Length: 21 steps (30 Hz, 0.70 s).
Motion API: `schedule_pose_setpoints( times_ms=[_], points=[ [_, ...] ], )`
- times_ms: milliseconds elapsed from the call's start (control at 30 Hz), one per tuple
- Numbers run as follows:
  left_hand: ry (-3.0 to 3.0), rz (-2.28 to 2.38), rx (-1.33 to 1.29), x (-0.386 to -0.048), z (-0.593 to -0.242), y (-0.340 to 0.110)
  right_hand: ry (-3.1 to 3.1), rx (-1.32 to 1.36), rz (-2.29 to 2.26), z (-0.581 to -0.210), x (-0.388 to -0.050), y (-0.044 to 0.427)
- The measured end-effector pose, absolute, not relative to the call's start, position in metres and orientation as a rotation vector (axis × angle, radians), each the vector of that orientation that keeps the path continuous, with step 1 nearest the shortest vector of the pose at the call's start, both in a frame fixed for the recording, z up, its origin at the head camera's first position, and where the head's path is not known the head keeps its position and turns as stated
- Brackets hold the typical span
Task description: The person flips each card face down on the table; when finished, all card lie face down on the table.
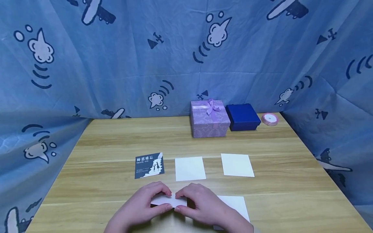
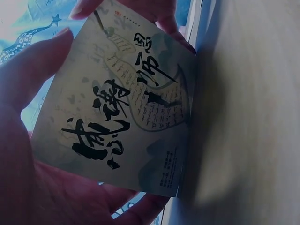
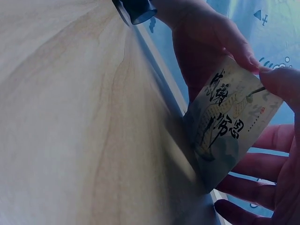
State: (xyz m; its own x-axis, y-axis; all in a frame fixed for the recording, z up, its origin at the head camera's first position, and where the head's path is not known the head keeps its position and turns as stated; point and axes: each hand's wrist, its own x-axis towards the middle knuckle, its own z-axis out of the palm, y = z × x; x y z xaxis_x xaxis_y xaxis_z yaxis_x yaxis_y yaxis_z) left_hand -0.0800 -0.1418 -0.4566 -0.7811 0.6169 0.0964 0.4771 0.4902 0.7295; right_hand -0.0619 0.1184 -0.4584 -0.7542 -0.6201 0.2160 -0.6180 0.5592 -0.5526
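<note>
Both hands hold one square greeting card (image 1: 166, 200) over the near part of the wooden table. My left hand (image 1: 142, 202) pinches its left part between thumb and fingers, and my right hand (image 1: 201, 202) pinches the right part. From above, a plain white face shows between the fingertips. The card's other face, seen in the left wrist view, is pale with large black Chinese brush writing and a scroll drawing (image 2: 140, 93). In the right wrist view the card (image 3: 225, 126) stands tilted, its lower edge at or close to the tabletop.
A dark "THANK YOU" card (image 1: 142, 170) and two white cards (image 1: 190, 169) (image 1: 237, 165) lie beyond the hands. Another white card (image 1: 237, 205) is partly under the right forearm. At the back stand a purple gift box (image 1: 211, 126), a blue box (image 1: 244, 118) and a pink-edged roll (image 1: 269, 119).
</note>
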Motion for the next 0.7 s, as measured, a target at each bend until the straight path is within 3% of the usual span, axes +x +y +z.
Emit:
schedule_pose_setpoints(
  times_ms=[700],
  points=[
    [2.538, 1.108, 0.949, -0.0796, -0.4561, -0.1425, 2.837, -1.099, -0.962, -0.4600, -0.0643, 0.1213]
  ],
)
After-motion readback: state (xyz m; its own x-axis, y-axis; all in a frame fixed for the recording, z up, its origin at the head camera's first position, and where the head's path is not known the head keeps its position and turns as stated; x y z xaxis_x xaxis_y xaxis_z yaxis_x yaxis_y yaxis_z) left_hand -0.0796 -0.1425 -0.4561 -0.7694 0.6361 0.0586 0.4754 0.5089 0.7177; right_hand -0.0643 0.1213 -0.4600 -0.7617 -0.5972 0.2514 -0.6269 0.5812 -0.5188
